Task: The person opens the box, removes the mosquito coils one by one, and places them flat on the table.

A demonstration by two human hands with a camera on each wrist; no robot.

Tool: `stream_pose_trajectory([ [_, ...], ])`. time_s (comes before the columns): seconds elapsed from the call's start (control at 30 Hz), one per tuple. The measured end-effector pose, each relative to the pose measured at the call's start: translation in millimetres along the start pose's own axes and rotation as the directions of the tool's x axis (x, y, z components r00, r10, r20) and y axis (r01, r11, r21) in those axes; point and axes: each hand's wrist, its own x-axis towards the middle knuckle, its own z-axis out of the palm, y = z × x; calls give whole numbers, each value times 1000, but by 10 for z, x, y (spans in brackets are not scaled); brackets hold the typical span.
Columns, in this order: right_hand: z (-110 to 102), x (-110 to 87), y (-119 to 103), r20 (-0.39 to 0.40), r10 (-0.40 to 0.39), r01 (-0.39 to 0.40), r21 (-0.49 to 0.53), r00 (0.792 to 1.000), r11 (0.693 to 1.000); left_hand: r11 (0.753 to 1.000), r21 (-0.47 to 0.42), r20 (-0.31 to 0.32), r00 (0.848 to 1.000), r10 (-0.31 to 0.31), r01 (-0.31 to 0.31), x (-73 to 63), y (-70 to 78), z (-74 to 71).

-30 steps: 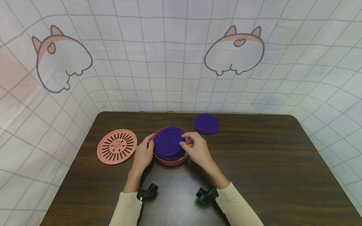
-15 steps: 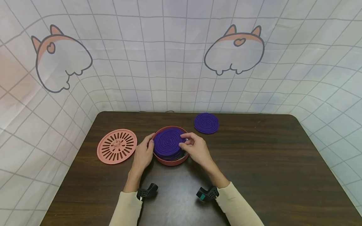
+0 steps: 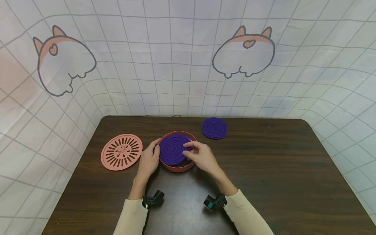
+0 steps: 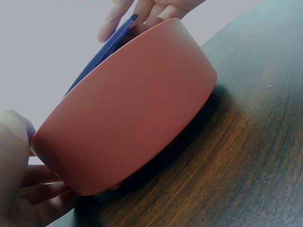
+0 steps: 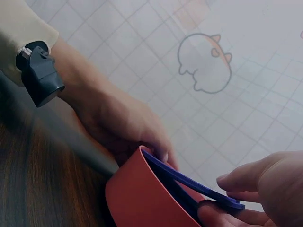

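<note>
A round pink-red box point(image 3: 177, 169) stands on the table with a stack of purple spiral discs in it that look like mosquito coils. My left hand point(image 3: 149, 160) holds its left side, thumb near the rim and fingers around the wall, as the left wrist view shows. My right hand point(image 3: 204, 157) pinches the right edge of the top purple mosquito coil point(image 3: 173, 150) between thumb and fingers. In the right wrist view that coil point(image 5: 189, 182) is tilted, its gripped edge raised above the box rim. The lower coils are mostly hidden.
A pink slotted lid point(image 3: 121, 152) lies left of the box. Another purple coil point(image 3: 214, 128) lies flat near the table's back edge, right of the box. A white gridded curtain point(image 3: 188, 58) hangs behind the dark wooden table point(image 3: 279, 169).
My right hand has moved slightly left over the box, and the top coil has shifted a little left and toward me, its right edge lifting. My left hand stays in place.
</note>
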Motion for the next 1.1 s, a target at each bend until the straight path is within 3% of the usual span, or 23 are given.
stream_pose_trajectory([
  [0.27,35,12,29,13,5,-6,73,1000,997,1000,-1,-7,1000,-5,5,3,-2,4],
  [0.47,96,19,44,-30,26,-21,148,999,989,1000,-4,-1,1000,-10,10,1,-3,3],
  [0.73,124,18,28,-64,58,-46,163,996,986,1000,-10,1,1000,7,-7,1,-9,2],
  [1.1,43,-115,-320,-105,52,-34,168,993,985,1000,-10,-2,1000,23,-23,2,-13,4],
])
